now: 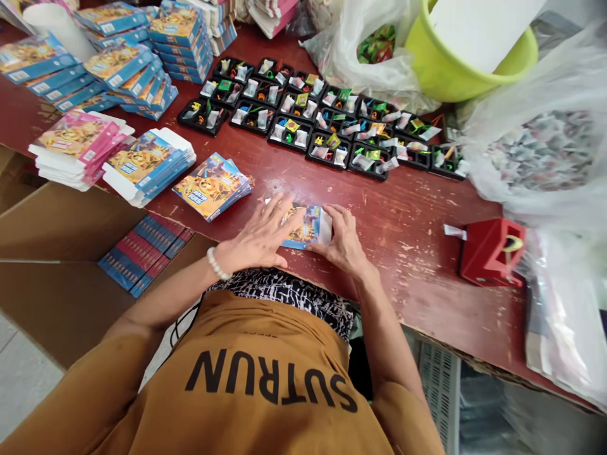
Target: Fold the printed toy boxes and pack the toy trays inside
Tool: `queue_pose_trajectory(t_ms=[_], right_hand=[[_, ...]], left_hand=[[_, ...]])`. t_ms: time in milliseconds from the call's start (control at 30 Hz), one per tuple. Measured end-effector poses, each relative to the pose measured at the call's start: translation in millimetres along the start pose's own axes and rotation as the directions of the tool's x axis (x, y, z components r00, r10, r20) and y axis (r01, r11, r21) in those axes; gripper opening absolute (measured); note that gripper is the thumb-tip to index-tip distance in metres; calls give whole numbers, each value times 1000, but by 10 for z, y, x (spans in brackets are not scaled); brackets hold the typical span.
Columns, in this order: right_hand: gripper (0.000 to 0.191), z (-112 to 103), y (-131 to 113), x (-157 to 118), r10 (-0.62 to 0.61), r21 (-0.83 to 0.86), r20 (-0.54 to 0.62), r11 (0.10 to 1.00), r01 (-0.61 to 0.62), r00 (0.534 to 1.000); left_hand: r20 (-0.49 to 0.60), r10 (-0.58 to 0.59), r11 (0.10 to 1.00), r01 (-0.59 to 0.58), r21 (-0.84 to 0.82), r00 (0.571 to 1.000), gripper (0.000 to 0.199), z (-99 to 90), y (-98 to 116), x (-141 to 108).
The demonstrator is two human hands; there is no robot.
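A flat blue cardboard box [309, 222] with a cartoon print lies on the red table in front of me. My left hand [260, 234] rests over its left part, palm down with fingers stretched out. At the right end of the box is my right hand [344, 243], its thumb on the near edge and its fingers round the white end. To the left sits a short stack of printed blue boxes [212, 186]. Beyond my hands stand several black plastic trays [290, 134] holding small colourful toy parts and white packets.
Flat blue [148, 163] and pink cartons [80, 145] lie left; stacked blue boxes [177, 38] stand behind. An open cardboard carton [57, 227] holds packed boxes below the table edge. At right are a red tape dispenser [490, 253], a yellow-green bucket [441, 69] and plastic bags [545, 151].
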State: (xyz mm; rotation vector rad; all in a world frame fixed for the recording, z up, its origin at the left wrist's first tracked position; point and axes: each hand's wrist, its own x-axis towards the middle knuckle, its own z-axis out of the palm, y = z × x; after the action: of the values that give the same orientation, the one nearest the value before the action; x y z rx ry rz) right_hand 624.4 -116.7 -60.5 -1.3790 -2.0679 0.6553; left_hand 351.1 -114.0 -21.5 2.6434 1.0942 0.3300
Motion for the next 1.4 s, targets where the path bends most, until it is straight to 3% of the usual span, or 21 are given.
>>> queue_pose_trajectory(t_ms=[67, 133, 233, 333, 467, 600, 667, 833, 967, 1067, 1167, 1233, 1333, 1400], right_hand=[[74, 38, -59, -140, 147, 76, -110, 987, -139, 983], [58, 73, -128, -236, 283, 174, -140, 950, -258, 949], [47, 85, -224, -249, 391, 206, -132, 910, -361, 911], [38, 62, -309, -160, 436, 206, -95, 888, -411, 895], [33, 82, -424, -97, 463, 178, 5, 872, -457, 886], [44, 161, -429, -149, 424, 35, -202, 904, -426, 883], [47, 192, -378, -170, 400, 56, -250, 915, -399, 882], [46, 190, -304, -157, 397, 143, -241, 917, -372, 886], [41, 142, -341, -127, 323, 91, -337, 946, -311, 884], [44, 128, -338, -107, 334, 133, -310, 942, -307, 890], [47, 150, -329, -104, 354, 223, -250, 927, -302, 901], [47, 165, -352, -114, 352, 271, -245, 920, -285, 903], [42, 133, -440, -141, 327, 283, -265, 926, -252, 907], [35, 59, -517, -160, 308, 260, -262, 935, -240, 914]], left_hand=[[157, -60, 998, 58, 16, 986, 140, 119, -100, 232], [217, -115, 993, 110, 34, 969, 141, 150, -195, 368], [170, -173, 984, 163, 66, 970, 137, 152, -192, 383], [37, -218, 973, 215, 82, 975, 135, 247, -18, 272], [-153, -257, 956, 274, 105, 954, 123, 461, 242, 150], [-289, -207, 955, 257, 147, 935, 107, 559, 325, 132], [-307, -163, 965, 217, 148, 938, 102, 567, 308, 133], [-325, -147, 979, 184, 87, 934, 95, 577, 282, 116], [-363, -194, 976, 218, 27, 911, 93, 532, 328, 126], [-337, -329, 944, 294, -152, 882, 89, 389, 271, 188], [-121, -447, 810, 344, -474, 886, 56, 183, 109, 280], [58, -429, 641, 349, -684, 901, 33, 57, 19, 328], [225, -425, 319, 377, -870, 877, 28, -55, 23, 333], [255, -452, 187, 371, -910, 854, 29, -71, 105, 286]])
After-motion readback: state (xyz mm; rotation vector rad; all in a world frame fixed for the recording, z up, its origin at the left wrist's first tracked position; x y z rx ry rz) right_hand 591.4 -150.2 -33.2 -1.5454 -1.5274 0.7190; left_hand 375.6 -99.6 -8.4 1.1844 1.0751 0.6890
